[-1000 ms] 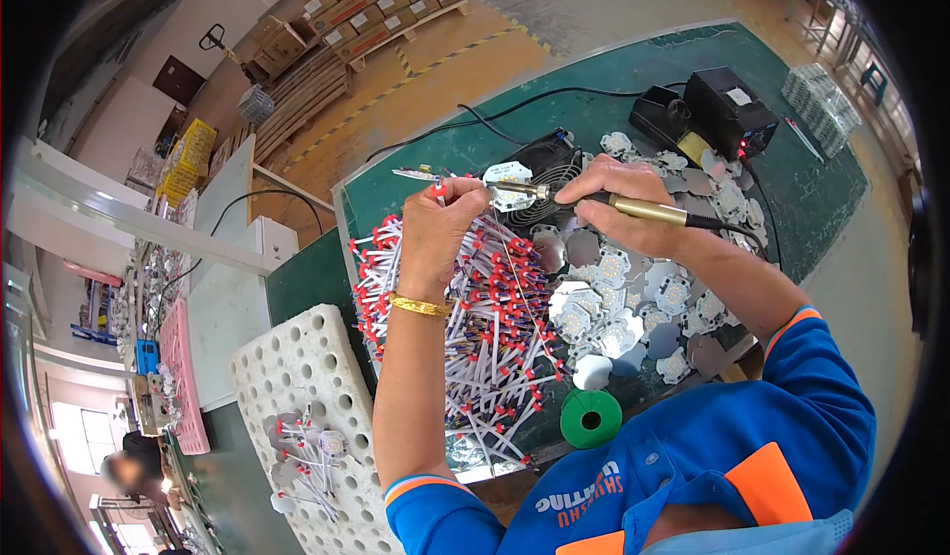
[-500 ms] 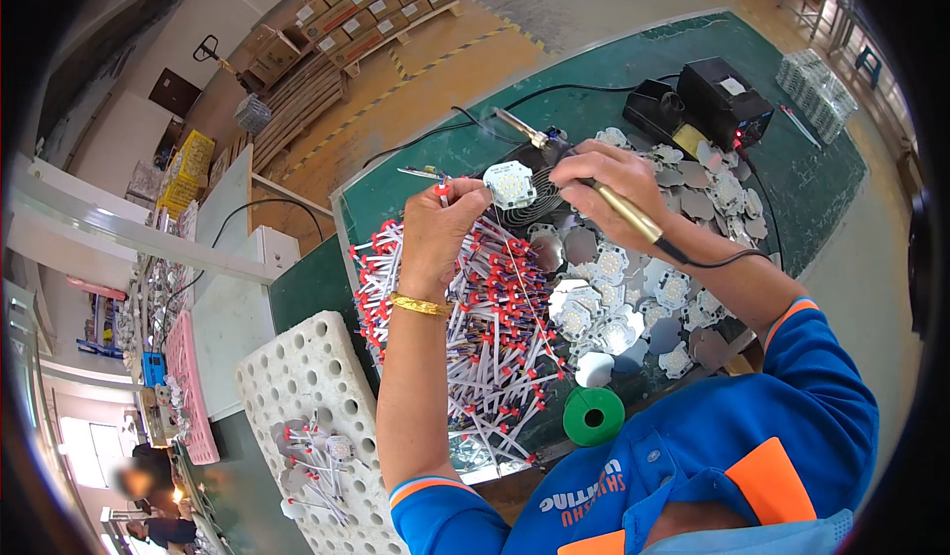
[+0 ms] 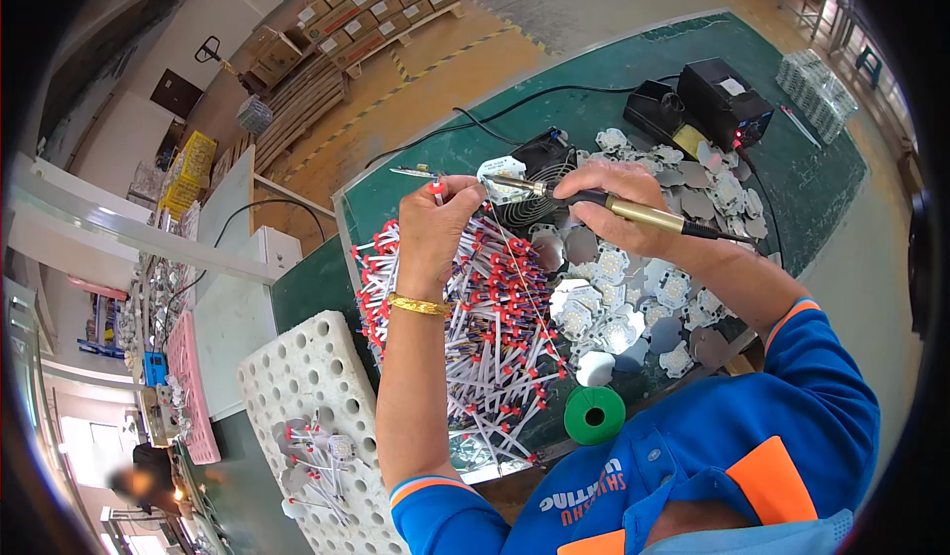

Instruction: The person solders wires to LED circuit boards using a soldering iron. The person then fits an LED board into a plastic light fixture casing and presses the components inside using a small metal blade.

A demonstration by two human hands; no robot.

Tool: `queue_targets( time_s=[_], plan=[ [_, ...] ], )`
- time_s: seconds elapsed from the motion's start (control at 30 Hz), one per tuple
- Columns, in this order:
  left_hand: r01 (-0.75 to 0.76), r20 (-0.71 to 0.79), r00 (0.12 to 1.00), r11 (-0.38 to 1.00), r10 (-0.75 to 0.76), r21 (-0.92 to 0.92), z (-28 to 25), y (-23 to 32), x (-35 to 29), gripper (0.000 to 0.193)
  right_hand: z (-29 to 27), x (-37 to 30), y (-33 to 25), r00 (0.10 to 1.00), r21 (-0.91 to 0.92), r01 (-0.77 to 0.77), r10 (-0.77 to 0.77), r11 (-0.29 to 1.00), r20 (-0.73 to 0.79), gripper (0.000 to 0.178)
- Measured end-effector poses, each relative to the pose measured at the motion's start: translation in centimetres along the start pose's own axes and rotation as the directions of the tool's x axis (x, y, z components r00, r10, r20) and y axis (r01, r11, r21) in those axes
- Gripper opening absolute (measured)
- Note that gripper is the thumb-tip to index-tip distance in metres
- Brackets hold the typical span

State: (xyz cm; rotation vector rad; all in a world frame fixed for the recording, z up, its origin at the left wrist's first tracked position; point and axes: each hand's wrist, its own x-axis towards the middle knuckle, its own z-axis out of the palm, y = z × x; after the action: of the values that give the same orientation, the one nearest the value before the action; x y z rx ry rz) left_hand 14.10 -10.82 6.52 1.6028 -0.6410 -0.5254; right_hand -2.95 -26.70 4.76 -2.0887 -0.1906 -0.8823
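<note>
My right hand (image 3: pixel 618 204) is closed round a soldering iron (image 3: pixel 643 214) with a black and gold handle. Its metal tip lies over a white LED board (image 3: pixel 502 168). Pinched in my left hand (image 3: pixel 440 229) is a wire lead (image 3: pixel 436 187) with a red collar, right beside the board; whether my fingertips also grip the board is hidden. A thin solder strand (image 3: pixel 519 278) runs from those fingers toward a green spool (image 3: pixel 594 416) near my body. Below my left hand lies a heap of white leads with red collars (image 3: pixel 495 327).
Loose LED boards and metal discs (image 3: pixel 609 298) are piled right of the leads. A fan with a round grille (image 3: pixel 546 184) stands behind the board. Farther right sit a black soldering station (image 3: pixel 727 100) and its cord. A white foam tray with holes (image 3: pixel 297 357) lies at left.
The soldering iron's tip has swung down from pointing up and away, onto the LED board. My right hand has turned with it; my left hand has shifted slightly left.
</note>
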Motion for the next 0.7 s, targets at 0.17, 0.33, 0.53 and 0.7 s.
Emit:
queue_targets(
  time_s=[0.17, 0.33, 0.53, 0.7],
  plan=[
    [0.004, 0.004, 1.0, 1.0, -0.004, 0.001, 0.1, 0.3, -0.1, 0.012, -0.2, 0.1, -0.2, 0.999, -0.003, -0.011, 0.012, 1.0, 0.03, 0.02],
    [-0.006, 0.014, 1.0, 1.0, 0.006, -0.016, 0.1, 0.0, -0.1, 0.012, 0.0, 0.2, 0.3, 0.999, -0.016, 0.026, -0.026, 1.0, 0.021, 0.019],
    [-0.018, 0.001, 1.0, 1.0, 0.018, 0.013, -0.1, -0.4, 0.1, 0.012, -0.1, 0.4, -0.1, 0.977, 0.112, -0.209, 0.203, 0.971, 0.057, 0.02],
    [0.002, 0.009, 1.0, 1.0, -0.002, -0.019, 0.0, -0.3, 0.3, 0.014, 0.2, 0.4, 1.2, 0.968, -0.228, 0.244, -0.221, 0.943, 0.119, 0.022]
  ],
)
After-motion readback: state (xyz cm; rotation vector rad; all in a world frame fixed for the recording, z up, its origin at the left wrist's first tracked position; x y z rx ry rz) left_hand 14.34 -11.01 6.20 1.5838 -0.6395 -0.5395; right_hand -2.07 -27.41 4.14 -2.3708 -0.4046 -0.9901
